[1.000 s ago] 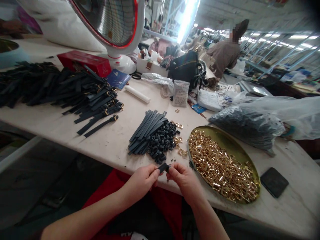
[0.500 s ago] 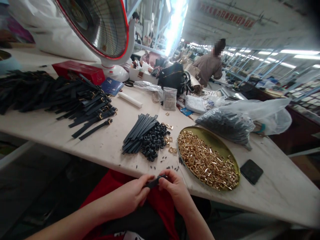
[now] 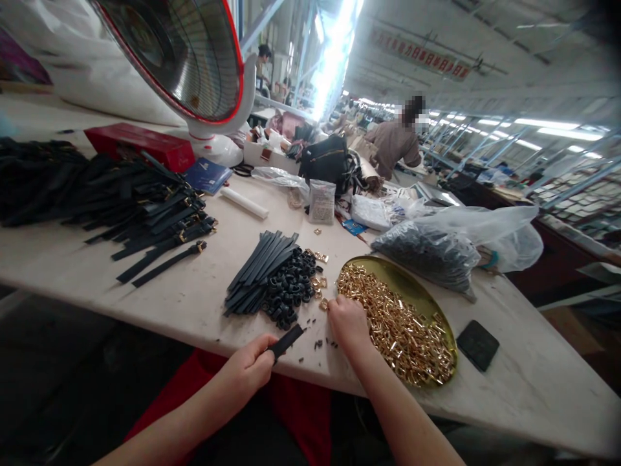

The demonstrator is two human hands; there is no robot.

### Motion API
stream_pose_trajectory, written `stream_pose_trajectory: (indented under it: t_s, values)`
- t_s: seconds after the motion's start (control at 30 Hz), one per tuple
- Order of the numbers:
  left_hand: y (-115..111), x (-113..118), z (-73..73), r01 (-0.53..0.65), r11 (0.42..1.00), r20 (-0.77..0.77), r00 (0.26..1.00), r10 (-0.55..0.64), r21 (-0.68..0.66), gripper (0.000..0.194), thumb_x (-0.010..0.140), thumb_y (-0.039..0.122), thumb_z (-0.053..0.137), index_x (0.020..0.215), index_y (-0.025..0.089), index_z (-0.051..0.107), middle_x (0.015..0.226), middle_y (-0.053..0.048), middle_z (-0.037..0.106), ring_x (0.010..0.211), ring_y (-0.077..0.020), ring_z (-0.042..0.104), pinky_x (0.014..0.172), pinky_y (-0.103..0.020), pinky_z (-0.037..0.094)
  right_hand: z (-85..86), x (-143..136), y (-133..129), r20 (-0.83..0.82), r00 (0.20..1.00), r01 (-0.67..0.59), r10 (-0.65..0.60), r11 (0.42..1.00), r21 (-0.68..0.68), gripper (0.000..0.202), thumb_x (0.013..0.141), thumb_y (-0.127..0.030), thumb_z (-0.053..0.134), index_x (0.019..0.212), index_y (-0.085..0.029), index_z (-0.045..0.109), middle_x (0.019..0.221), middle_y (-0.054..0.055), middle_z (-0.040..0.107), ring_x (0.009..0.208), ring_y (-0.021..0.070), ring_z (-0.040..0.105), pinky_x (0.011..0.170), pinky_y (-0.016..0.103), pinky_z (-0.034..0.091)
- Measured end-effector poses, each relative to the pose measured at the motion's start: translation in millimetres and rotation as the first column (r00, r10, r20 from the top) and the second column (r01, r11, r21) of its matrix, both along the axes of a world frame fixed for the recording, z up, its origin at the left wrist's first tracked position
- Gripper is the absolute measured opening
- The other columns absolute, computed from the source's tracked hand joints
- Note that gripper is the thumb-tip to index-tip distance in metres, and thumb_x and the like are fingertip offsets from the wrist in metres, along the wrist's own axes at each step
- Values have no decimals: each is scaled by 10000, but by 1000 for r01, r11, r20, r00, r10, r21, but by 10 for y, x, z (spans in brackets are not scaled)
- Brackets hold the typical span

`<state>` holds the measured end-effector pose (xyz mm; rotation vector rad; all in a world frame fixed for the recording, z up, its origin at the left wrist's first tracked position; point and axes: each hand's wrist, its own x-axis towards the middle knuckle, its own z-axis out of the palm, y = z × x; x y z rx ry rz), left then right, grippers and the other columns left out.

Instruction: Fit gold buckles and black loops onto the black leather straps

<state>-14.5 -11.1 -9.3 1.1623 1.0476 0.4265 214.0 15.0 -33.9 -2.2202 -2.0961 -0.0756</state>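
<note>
Pinched in my left hand [image 3: 252,364] is a dark leather strap [image 3: 287,342], its free end pointing up and right over the table's front edge. My right hand [image 3: 348,321] is at the left rim of the round tray [image 3: 412,285] of gold buckles, fingers curled. Its fingertips are on a small gold buckle [image 3: 324,303] lying on the tabletop; the thumb is partly hidden. Several other loose buckles [image 3: 317,282] lie just beyond. A stack of dark straps [image 3: 259,265] and a heap of small black loops [image 3: 291,288] sit left of them.
Finished-looking straps with buckles [image 3: 160,220] are piled at the left. A heater with a red rim [image 3: 194,65] stands behind, beside a red box [image 3: 140,147]. Right of the tray are a black flat object [image 3: 478,345] and a filled plastic bag [image 3: 427,249]. One person [image 3: 395,145] stands farther back.
My right hand has left the strap and moved up to the loose buckles beside the tray. My left hand has shifted left, still holding the strap. The view has turned slightly.
</note>
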Motion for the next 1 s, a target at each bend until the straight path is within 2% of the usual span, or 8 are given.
stream_pose_trajectory:
  t_s: [0.17,0.27,0.47,0.57,0.63,0.77,0.87,1.0]
  values:
    - [119,-2,-5,99,977,-70,994,-87,191,177,779,330,416,728,183,500,544,60,393,536,-113,375,504,-207,290,58,58,5,20,998,-53,53,998,-30,127,786,-132,478,750,-164,595,819,92,609,782,207,556,685,297,360]
    - [229,19,39,149,943,-109,987,-122,298,237,802,374,444,855,171,554,706,23,521,683,-146,461,622,-226,343,175,-25,-140,-245,968,-68,52,996,-60,128,796,-155,452,827,-182,572,749,41,612,691,172,567,633,261,389]
    - [334,156,51,167,939,-121,983,-136,300,234,781,371,492,814,156,580,685,26,544,651,-135,474,590,-212,346,309,-432,-382,-732,653,-294,193,956,-11,209,830,-167,421,927,-225,596,903,46,616,829,175,572,719,273,424]
    - [304,172,27,124,956,-80,991,-106,264,192,772,305,480,763,141,581,631,31,525,606,-119,460,554,-199,343,295,-559,-429,-878,477,-179,50,983,-41,140,805,-203,486,896,-219,591,759,14,595,703,156,551,640,264,423]
    - [277,152,25,78,965,-50,996,-68,251,188,765,293,489,783,137,591,639,27,542,609,-120,472,555,-195,352,279,-618,-460,-958,272,-110,-89,986,-123,179,796,-235,498,966,-216,553,670,-18,558,598,130,517,573,249,411]
    - [217,92,31,-3,965,-50,999,17,262,200,755,320,517,768,136,595,669,14,575,619,-129,489,554,-198,364,258,-726,-553,-979,-72,-179,-189,968,-174,391,732,-178,555,1109,-239,470,801,-14,570,620,101,511,560,215,406]
    - [151,67,26,14,965,-64,998,3,263,206,768,319,501,784,134,590,671,12,573,609,-128,486,541,-200,358,222,-778,-624,-967,-172,-218,-188,965,-149,457,713,-174,605,1137,-244,449,763,-24,575,652,103,523,571,207,406]
    - [45,40,47,121,960,-88,991,-102,251,218,774,329,488,770,134,586,632,26,536,584,-121,457,523,-198,335,160,-790,-688,-955,-220,-116,-197,978,-175,282,722,-299,645,972,-218,542,610,-55,559,525,88,496,492,196,390]
